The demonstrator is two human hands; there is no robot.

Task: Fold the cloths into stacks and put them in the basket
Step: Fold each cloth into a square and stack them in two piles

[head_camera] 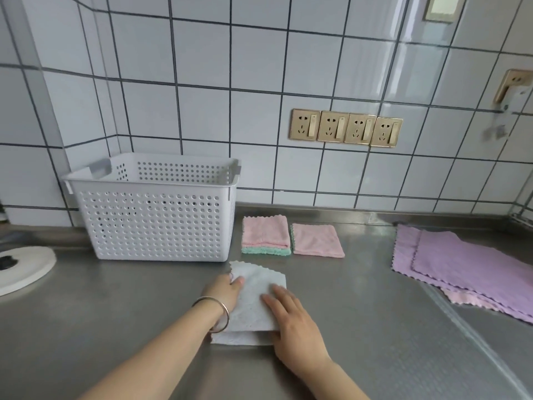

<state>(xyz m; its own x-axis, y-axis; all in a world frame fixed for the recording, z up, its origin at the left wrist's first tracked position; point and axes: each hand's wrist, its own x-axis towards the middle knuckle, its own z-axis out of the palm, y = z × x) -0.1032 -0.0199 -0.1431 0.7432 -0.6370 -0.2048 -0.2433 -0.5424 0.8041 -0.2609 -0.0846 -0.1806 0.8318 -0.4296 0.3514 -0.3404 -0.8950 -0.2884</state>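
View from the head camera, looking down on a steel bench [360, 327] against a tiled wall [202, 82]. A folded grey cloth [253, 301] lies flat near the front middle of the bench, just in front of the basket [155, 220]. The left hand [226, 293], with a metal bangle [219, 314] at the wrist, rests on the cloth's left edge; its thumb lies on top of the fabric, and whether the fingers pinch the edge cannot be told. The right hand [291, 321] lies palm down on the cloth's right half, its grip wide, the fingers straight and pressing the fabric flat, holding nothing.

The basket, white and perforated, stands upright at the back left of the bench, close to the wall; what it holds cannot be seen. Just to its right lies a folded stack, pink cloth over green [265, 236], and touching or nearly touching that stack on the right, a single folded pink cloth [317, 241]. Well apart, at the right of the bench, unfolded purple cloths [467, 269] lie overlapped and flat, with a pale pink cloth [464, 301] showing beneath their front edge. Four brass-coloured sockets [346, 128] sit in a row on the wall. A white round object [23, 269] lies at the bench's left edge.
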